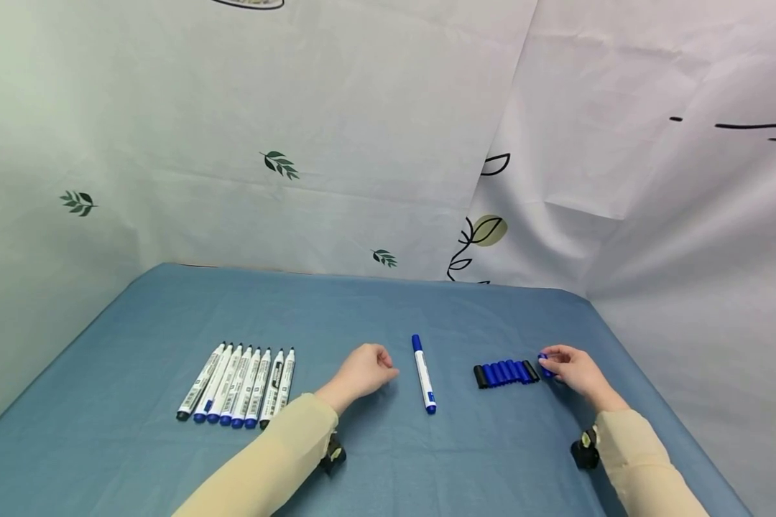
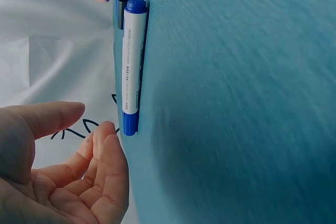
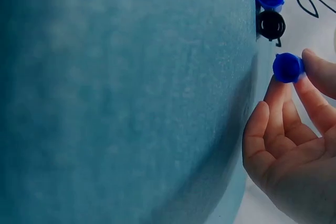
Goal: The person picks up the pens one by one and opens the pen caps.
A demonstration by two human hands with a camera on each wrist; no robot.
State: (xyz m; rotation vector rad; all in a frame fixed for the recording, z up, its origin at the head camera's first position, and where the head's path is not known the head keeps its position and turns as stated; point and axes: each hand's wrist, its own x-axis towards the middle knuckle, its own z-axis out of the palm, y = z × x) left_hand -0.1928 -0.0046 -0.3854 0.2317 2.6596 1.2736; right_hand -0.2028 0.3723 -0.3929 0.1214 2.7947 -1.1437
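Note:
My right hand (image 1: 574, 368) pinches a blue marker cap (image 3: 288, 67) between thumb and fingers, its hollow end facing the wrist camera. Just left of it lies a row of blue and black caps (image 1: 506, 373), side by side on the cloth. My left hand (image 1: 364, 372) holds nothing; its fingers are loosely bent, the thumb apart from them in the left wrist view. A whiteboard marker (image 2: 133, 61) with a blue cap on its far end lies to the right of that hand, not touched by it.
Several uncapped markers (image 1: 239, 385) lie in a row at the left, tips pointing away. A blue cloth (image 1: 388, 470) covers the table. White printed fabric (image 1: 362, 108) hangs behind it and at the sides. Each wrist wears a small black camera (image 1: 585, 451).

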